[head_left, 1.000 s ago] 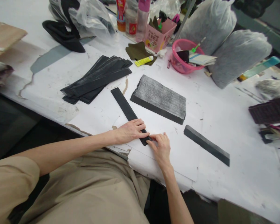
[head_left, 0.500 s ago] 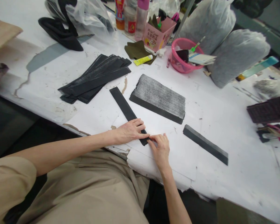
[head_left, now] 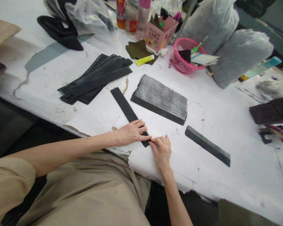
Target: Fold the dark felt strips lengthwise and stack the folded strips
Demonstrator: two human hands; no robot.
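A long black strip (head_left: 124,106) lies slantwise on white paper (head_left: 169,150) at the table's near edge. My left hand (head_left: 132,132) rests flat over the strip's near end, fingers stretched out and pressing it down. My right hand (head_left: 162,150) has its fingers curled, their tips pinching at the strip's near tip, right beside my left fingertips. What the pinch holds, beyond that tip, is too small to make out.
A fanned pile of black strips (head_left: 96,78) lies to the left. A grey-topped dark block (head_left: 160,99) and a narrow dark bar (head_left: 207,145) lie beyond and right. A pink bowl (head_left: 186,66), pink box (head_left: 159,34), bottles, yellow tube (head_left: 144,60) and grey bags (head_left: 238,53) crowd the back.
Both hands stay at the strip's near end. My right fingers have curled a little tighter against the tip. The view has shifted slightly.
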